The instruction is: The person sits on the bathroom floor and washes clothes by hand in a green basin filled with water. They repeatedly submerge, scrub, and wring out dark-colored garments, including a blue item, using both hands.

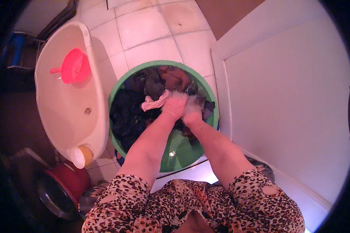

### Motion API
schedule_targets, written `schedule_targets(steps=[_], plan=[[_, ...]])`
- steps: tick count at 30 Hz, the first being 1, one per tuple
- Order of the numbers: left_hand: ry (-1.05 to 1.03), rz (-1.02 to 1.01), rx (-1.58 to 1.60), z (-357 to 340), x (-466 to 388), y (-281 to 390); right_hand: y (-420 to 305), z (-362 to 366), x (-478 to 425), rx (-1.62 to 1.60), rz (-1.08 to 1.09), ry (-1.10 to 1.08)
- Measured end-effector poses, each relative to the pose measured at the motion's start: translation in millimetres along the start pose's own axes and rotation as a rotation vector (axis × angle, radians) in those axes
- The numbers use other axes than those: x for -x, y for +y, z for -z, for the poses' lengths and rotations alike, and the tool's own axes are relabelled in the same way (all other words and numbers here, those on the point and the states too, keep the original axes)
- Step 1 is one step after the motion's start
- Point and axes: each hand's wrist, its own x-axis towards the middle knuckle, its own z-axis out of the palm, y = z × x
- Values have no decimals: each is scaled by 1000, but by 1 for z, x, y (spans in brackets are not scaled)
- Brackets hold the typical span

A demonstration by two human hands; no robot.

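Note:
A round green plastic basin [180, 151] stands on the floor before me, holding water and a pile of wet dark clothes [128, 110]. A reddish-brown garment [173, 78] lies near its far rim. My left hand [176, 105] and my right hand [194, 107] are close side by side in suds and splashing water at the basin's middle. A pale pink twisted cloth [154, 103] extends leftward from beside my left hand. Foam and blur hide the fingers of both hands, so what they grip does not show.
Left of the basin stands a white plastic baby bathtub [100, 116] with a pink handled dipper [75, 66] inside and a yellow-sided white-topped container [81, 156] on its near end. A red bucket [73, 177] is at lower left. A pale door or panel [283, 87] rises at right.

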Motion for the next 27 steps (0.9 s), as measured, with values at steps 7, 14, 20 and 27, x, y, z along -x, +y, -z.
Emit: schedule_targets(steps=[7,14,20,27], plan=[[-183,325,252,48,-54,23,24,21,-3,11,-13,-190],[142,-173,35,27,67,24,66,-16,35,645,324,-166],[95,-79,-49,4,35,13,58,-15,11,512,344,-182],[-204,278,334,46,9,24,35,21,-12,303,191,-342]])
